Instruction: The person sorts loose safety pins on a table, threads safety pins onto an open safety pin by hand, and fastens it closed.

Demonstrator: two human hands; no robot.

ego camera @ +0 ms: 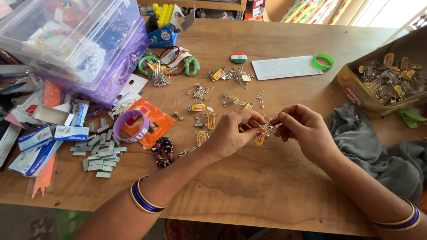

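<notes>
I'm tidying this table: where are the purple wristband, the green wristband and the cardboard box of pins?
purple wristband (131, 126), head view, on its band.
green wristband (323, 61), head view, on its rim.
cardboard box (356, 94), head view, on its front wall.

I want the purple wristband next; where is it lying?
In the head view, the purple wristband lies left of the left hand, on the orange packet, beside the staple strips.

Both forearms come in from the lower edge and angle toward each other, so the hands meet at the middle. The left hand (233, 133) is turned palm-down with its fingers curled and the fingertips (258, 129) pinched together. The right hand (304, 126) faces it, just beside, with thumb and forefinger pinched too; each wrist wears blue-and-gold bangles (144, 200).
</notes>
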